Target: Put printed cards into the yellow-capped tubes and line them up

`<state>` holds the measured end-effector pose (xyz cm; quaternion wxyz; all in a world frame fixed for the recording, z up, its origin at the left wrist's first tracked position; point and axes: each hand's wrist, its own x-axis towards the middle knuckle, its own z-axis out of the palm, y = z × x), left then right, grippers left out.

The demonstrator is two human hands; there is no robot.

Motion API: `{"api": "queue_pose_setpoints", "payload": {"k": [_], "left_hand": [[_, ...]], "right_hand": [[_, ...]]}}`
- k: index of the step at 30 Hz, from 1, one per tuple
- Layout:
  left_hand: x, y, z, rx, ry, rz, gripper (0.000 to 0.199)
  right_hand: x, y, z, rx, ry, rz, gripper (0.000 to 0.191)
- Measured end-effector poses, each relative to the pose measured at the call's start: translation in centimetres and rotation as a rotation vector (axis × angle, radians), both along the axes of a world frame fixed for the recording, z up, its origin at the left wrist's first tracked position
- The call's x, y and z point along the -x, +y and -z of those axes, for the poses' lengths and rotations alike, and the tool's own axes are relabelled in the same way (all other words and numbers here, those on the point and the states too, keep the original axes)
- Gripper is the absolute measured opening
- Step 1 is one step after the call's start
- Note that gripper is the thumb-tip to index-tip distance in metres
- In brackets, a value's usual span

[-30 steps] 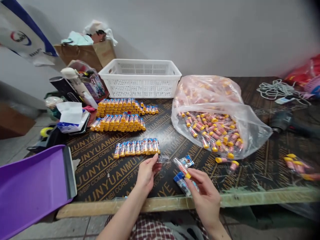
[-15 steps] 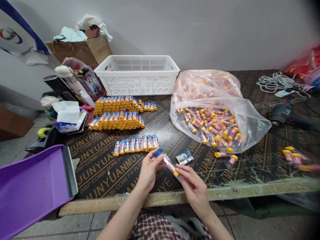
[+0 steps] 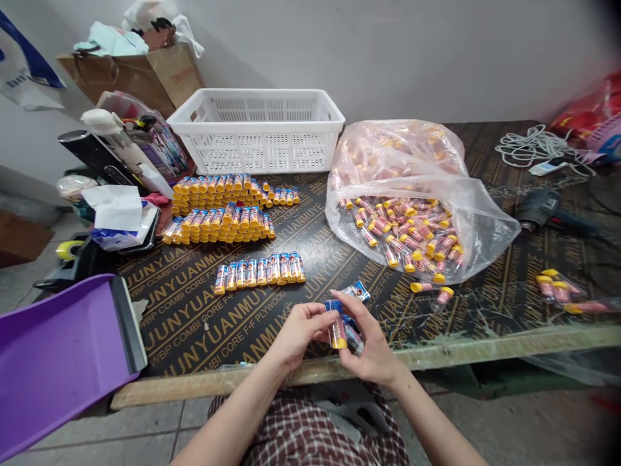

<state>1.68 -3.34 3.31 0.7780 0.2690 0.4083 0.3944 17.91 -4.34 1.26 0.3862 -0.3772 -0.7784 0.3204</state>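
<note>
Standing nearly upright, no longer slanted: the small capped tube (image 3: 337, 329), pinched between both hands (image 3: 297, 331) (image 3: 372, 343).

Small packing workshop | printed plywood bench (image 3: 184, 336) | heat gun (image 3: 538, 210) | bag of capped tubes (image 3: 398, 152) | white crate (image 3: 262, 149)

Head-worn camera, facing forward and down over tabletop (image 3: 194, 304).

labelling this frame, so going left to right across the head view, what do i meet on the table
Purple plastic dustpan → row of small blue-labelled tubes with yellow caps → left hand → right hand → grey-black power drill
</note>
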Motion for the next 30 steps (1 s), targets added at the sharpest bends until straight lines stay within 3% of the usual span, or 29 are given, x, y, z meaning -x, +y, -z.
{"api": "queue_pose_setpoints", "payload": {"k": [15,24,27,30], "left_hand": [[-0.3,-0.1,-0.2,0.031,-0.003,-0.007,0.031],[-0.3,-0.2,0.1,0.020,0.039,-0.038,0.036],[1.6,1.2,0.4,-0.060,0.191,-0.115,0.038],[5.6,4.1,0.7,-0.212,0.549,-0.308,0.044]], "right_hand": [[0.1,0.0,0.5,0.076,0.185,-0.018,0.084],[0.3,0.1,0.3,0.114,0.170,-0.054,0.084],[-0.2,0.4,0.2,0.129,0.141,-0.034,0.085],[-1.1,0.8,0.4,0.145,0.215,0.071,0.080]]}}
